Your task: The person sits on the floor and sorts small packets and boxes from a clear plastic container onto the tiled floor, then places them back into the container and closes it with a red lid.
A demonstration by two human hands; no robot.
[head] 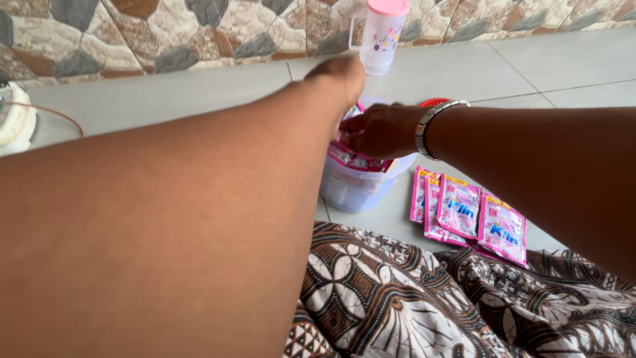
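Observation:
My left hand (339, 76) reaches over a translucent plastic tub (358, 189) on the tiled floor; its fingers are hidden behind the wrist and forearm. My right hand (381, 129), with a metal bracelet on its wrist, comes in from the right and its fingers curl on pink sachets (354, 159) packed in the top of the tub. A strip of more pink sachets (470, 215) lies flat on the floor just right of the tub.
A clear pitcher with a pink lid (381, 33) stands by the stone-patterned wall. A red lid (434, 103) peeks out behind my right wrist. Brown patterned cloth (430, 298) covers my lap. A white appliance with a cord (13, 119) sits far left.

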